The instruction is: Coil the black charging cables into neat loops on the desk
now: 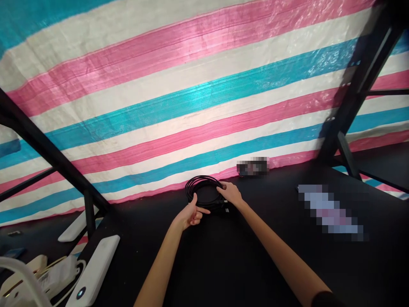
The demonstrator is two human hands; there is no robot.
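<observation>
A black cable [191,186], wound into a round coil of several loops, is at the back of the black table, close to the striped sheet. My left hand [188,215] grips its near left side, thumb against the loops, index finger stretched out along the near edge and the other fingers curled. At the coil's right side, my right hand [231,194] pinches the loops between thumb and fingers. A connector with a pale metal end [227,210] shows just below the right hand. Whether the coil touches the tabletop is hard to tell.
A striped plastic sheet [198,94] rises behind the black table [223,264]. Blurred items lie at the back [252,167] and right [330,209]. At left are a white flat device [94,273], a white power strip [59,275] and cords. Slanted black frame legs [47,149] flank both sides.
</observation>
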